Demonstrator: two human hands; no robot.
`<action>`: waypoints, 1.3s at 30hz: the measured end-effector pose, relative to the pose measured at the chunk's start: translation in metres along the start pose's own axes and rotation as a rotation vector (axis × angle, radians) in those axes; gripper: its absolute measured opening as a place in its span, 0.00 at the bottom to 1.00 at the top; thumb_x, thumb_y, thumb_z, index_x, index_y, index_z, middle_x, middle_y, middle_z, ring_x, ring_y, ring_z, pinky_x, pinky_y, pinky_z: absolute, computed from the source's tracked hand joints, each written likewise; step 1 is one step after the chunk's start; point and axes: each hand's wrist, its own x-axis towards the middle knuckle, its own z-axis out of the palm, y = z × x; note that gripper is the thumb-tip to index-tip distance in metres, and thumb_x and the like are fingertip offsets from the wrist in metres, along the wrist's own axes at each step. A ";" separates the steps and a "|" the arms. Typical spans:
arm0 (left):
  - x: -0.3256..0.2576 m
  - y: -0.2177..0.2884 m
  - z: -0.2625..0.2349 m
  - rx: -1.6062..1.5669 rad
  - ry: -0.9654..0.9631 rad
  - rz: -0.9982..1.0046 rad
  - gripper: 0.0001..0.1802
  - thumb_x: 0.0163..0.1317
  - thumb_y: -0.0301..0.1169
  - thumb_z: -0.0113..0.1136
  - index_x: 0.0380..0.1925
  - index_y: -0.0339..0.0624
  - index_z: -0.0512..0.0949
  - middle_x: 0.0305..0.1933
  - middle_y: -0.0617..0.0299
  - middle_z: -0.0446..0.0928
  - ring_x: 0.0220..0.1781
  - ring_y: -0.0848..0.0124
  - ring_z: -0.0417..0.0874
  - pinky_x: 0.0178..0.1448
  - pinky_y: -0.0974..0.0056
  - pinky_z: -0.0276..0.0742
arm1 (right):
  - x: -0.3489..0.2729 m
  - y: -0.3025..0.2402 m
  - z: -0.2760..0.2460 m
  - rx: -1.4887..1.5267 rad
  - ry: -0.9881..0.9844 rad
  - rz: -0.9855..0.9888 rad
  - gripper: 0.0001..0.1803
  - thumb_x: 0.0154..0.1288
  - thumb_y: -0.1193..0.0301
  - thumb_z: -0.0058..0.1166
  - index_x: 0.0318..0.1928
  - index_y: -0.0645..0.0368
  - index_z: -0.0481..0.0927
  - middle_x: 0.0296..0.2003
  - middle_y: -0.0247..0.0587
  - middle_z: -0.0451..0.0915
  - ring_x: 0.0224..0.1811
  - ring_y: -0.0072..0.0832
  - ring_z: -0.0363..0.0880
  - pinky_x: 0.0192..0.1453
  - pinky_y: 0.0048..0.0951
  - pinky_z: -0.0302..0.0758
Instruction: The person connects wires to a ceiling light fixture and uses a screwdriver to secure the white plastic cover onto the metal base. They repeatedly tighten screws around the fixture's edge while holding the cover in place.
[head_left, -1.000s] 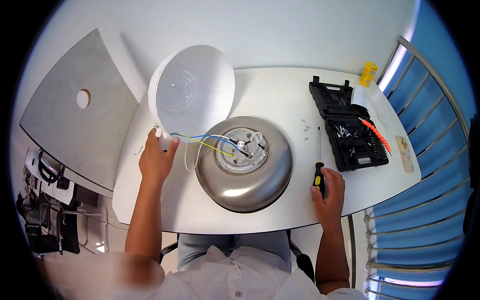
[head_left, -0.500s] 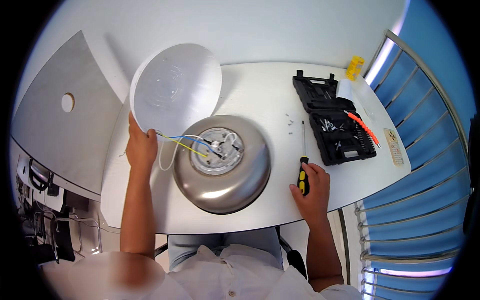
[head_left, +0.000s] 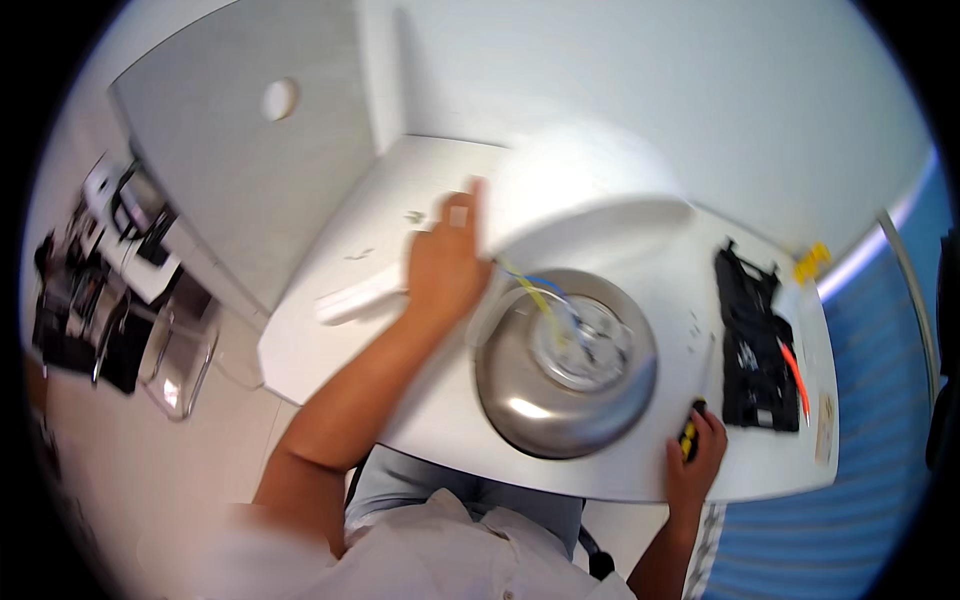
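My left hand [head_left: 442,268] grips the edge of a white round lamp cover [head_left: 580,195] and holds it tilted up off the white table [head_left: 330,350]; the cover is blurred. Just to its right a round brushed-metal lamp base [head_left: 562,380] lies on the table, with yellow, blue and white wires [head_left: 540,293] running from its centre toward the cover. My right hand [head_left: 693,460] rests at the table's near edge, closed on the black and yellow handle of a screwdriver [head_left: 689,428]. The screwdriver's shaft is hard to make out.
An open black tool case [head_left: 752,350] with an orange tool lies at the right of the table. A yellow object [head_left: 808,262] sits behind it. A grey panel with a round hole [head_left: 250,140] stands to the left. Blue slats [head_left: 880,400] run along the right.
The view has swung to the left and down. My left hand has lifted the white cover up from the table and tilted it. My right hand stays on the screwdriver.
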 end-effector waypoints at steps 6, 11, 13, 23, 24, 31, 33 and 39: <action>-0.003 0.034 -0.012 -0.009 -0.080 -0.041 0.47 0.44 0.27 0.67 0.69 0.39 0.60 0.62 0.48 0.68 0.38 0.59 0.80 0.37 0.55 0.72 | 0.004 -0.004 0.000 -0.033 -0.039 0.024 0.27 0.51 0.76 0.57 0.56 0.63 0.74 0.60 0.55 0.67 0.63 0.51 0.65 0.68 0.45 0.61; -0.009 0.029 -0.005 0.034 0.011 -0.053 0.41 0.49 0.24 0.59 0.68 0.39 0.62 0.61 0.49 0.69 0.32 0.65 0.76 0.34 0.61 0.68 | 0.004 -0.003 0.003 -0.039 -0.022 -0.006 0.27 0.53 0.76 0.56 0.56 0.64 0.73 0.59 0.56 0.67 0.63 0.52 0.65 0.68 0.45 0.62; -0.011 0.021 0.000 0.023 0.040 -0.060 0.41 0.48 0.24 0.59 0.67 0.39 0.63 0.61 0.50 0.69 0.32 0.65 0.75 0.34 0.61 0.68 | 0.004 -0.004 0.004 -0.085 0.007 -0.033 0.27 0.54 0.75 0.56 0.57 0.64 0.73 0.58 0.56 0.68 0.61 0.52 0.66 0.67 0.46 0.63; -0.001 -0.005 0.020 -0.182 -0.083 -0.049 0.51 0.44 0.30 0.70 0.71 0.43 0.57 0.64 0.55 0.65 0.44 0.58 0.79 0.42 0.55 0.75 | -0.003 -0.023 0.005 -0.275 0.112 0.033 0.32 0.50 0.71 0.65 0.58 0.61 0.74 0.42 0.52 0.78 0.45 0.51 0.72 0.51 0.48 0.69; -0.001 -0.006 0.018 -0.195 -0.092 -0.061 0.51 0.45 0.29 0.69 0.71 0.45 0.56 0.64 0.53 0.64 0.41 0.55 0.80 0.42 0.53 0.75 | 0.000 -0.026 0.006 -0.263 0.103 0.045 0.33 0.49 0.70 0.66 0.58 0.60 0.74 0.42 0.52 0.77 0.46 0.51 0.72 0.51 0.48 0.69; -0.001 -0.010 0.017 -0.194 -0.052 -0.097 0.47 0.50 0.25 0.64 0.72 0.45 0.53 0.66 0.48 0.63 0.45 0.49 0.80 0.46 0.52 0.77 | 0.003 -0.025 0.001 -0.259 0.110 0.161 0.32 0.50 0.69 0.65 0.59 0.56 0.74 0.40 0.49 0.76 0.43 0.49 0.73 0.47 0.48 0.70; -0.001 -0.009 0.021 -0.214 -0.070 -0.092 0.47 0.51 0.23 0.61 0.72 0.45 0.52 0.66 0.48 0.63 0.47 0.48 0.80 0.48 0.51 0.76 | -0.001 -0.018 -0.002 -0.187 0.197 0.169 0.29 0.51 0.73 0.61 0.57 0.59 0.74 0.39 0.50 0.75 0.43 0.48 0.73 0.48 0.44 0.72; -0.004 -0.016 0.027 -0.209 -0.051 -0.078 0.45 0.52 0.20 0.58 0.71 0.46 0.54 0.66 0.50 0.65 0.51 0.46 0.79 0.51 0.50 0.75 | -0.010 -0.008 -0.023 0.186 0.459 0.315 0.23 0.53 0.80 0.61 0.52 0.64 0.75 0.42 0.44 0.76 0.45 0.33 0.78 0.51 0.29 0.75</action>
